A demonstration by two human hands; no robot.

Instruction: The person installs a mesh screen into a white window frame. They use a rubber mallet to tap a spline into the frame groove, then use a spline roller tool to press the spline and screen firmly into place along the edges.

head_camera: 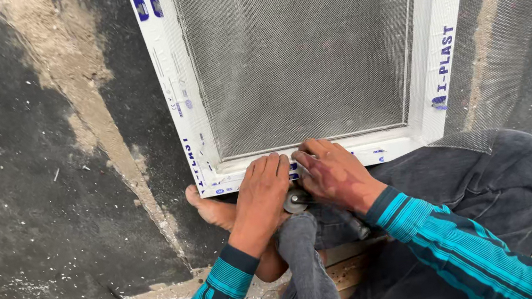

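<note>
White frame (227, 169), grey mesh; left hand (262, 192), right hand (333, 174) fingers flat, pressing bottom rail.

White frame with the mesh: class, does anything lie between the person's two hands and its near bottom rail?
Nothing visible does. The left hand and right hand both rest directly on the bottom rail of the white frame, beside the mesh.

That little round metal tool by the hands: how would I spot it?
Find the white window frame with grey mesh lying on the dark floor. Below its near edge, between the left hand and right hand, sits the small roller wheel, the only shiny metal disc.
</note>
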